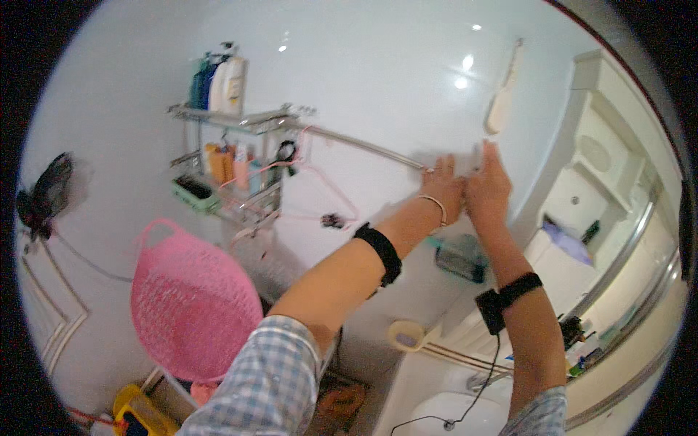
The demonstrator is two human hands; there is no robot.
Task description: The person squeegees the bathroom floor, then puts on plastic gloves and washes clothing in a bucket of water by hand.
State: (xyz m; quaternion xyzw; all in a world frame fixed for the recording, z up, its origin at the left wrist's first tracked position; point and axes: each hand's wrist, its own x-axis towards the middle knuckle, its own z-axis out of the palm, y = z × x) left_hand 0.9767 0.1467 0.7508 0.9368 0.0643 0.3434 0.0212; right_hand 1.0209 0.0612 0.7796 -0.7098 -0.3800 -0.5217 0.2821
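Observation:
Both arms reach up to the pale wall, and the hands meet beside the right end of a metal towel bar (363, 145). My left hand (446, 185) lies against the wall at the bar's end, its fingers stretched and slightly apart. Touching or nearly touching it, my right hand (488, 190) has fingers pointing up along the wall. Nothing shows in either hand, though the spot between them is hidden. Just above the right hand hangs a white long-handled brush (501, 109). Below the hands is a dark greenish wall basket (460, 260).
At left, a wall rack (254, 120) carries several pump bottles (227, 83). A pink clothes hanger (331, 185) hangs from the bar. Lower left stands a pink perforated basket (193, 309). A white sink (465, 418) and a cabinet (582, 182) are at right. A cable (487, 385) trails from my right forearm.

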